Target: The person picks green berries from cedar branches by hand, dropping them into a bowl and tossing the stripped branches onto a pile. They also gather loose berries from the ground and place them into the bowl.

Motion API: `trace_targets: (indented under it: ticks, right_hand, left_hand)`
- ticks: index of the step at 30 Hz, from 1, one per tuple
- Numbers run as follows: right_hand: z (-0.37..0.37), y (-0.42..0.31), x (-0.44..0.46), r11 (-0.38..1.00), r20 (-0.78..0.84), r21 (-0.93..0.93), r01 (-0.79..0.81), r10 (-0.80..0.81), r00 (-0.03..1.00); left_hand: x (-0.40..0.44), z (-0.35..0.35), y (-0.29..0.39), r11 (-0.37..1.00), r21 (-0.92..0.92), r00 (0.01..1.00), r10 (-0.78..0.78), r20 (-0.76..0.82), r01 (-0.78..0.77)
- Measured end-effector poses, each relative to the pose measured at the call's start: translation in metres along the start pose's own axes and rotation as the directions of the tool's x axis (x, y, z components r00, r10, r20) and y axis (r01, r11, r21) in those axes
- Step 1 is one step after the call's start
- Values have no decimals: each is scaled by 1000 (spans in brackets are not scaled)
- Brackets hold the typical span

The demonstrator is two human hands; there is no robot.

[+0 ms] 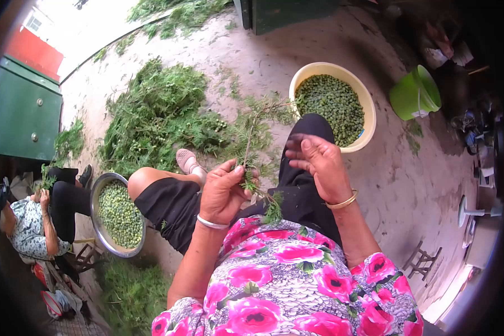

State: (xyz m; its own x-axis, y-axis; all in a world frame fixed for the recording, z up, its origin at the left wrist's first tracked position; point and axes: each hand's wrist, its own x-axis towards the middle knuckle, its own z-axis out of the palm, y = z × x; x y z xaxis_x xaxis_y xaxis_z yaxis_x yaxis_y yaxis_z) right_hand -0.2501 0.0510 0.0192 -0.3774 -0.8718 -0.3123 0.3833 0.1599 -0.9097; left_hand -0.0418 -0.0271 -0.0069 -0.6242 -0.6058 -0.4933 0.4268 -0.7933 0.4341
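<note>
Green heap on ground; yellow basin by right knee, holding green berries; sprig above lap, pinched in left hand; right hand over thigh, fingers loosely parted, near basin

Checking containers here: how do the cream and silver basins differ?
The cream basin looks plastic, the silver basin metal. The cream basin holds darker berries, the silver basin yellower berries. The cream basin stands by the wearer's right knee, the silver basin by the left knee. Both are round and hold green berries.
</note>
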Motion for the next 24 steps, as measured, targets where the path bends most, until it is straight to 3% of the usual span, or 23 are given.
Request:
trace_targets:
  ticks: [2, 7, 9, 10, 13, 16, 21, 24]
  right_hand:
    - [2, 4, -4, 993, 69, -26, -118, 120, 990]
    - [12, 11, -15, 967, 201, -242, -76, 126, 971]
    - [14, 8, -17, 930, 384, -349, -120, 258, 887]
    - [17, 9, -18, 943, 435, -331, -46, 196, 879]
    - [26, 8, -23, 951, 454, -274, -144, 260, 852]
    - [35, 3, -22, 944, 394, -314, -101, 226, 891]
    - [34, -2, -10, 904, 244, -417, -90, 207, 947]
    - [31, 0, 12, 912, 185, -407, -43, 129, 974]
  left_hand:
    - [-3, -3, 2, 1000, -16, 1000, 24, 5, -24]
    - [-1, -23, 5, 996, -72, 997, 63, 51, -59]
    - [-1, -28, 7, 986, -128, 993, 114, 14, -111]
    - [-3, -27, 10, 983, -141, 992, 120, 25, -116]
    - [-5, -31, 16, 981, -105, 982, 171, 76, -162]
    - [-12, -32, 18, 961, -123, 964, 258, 67, -249]
    - [3, -57, 28, 950, -184, 960, 268, 80, -250]
    - [8, -51, 33, 965, 58, 960, 262, -100, -257]
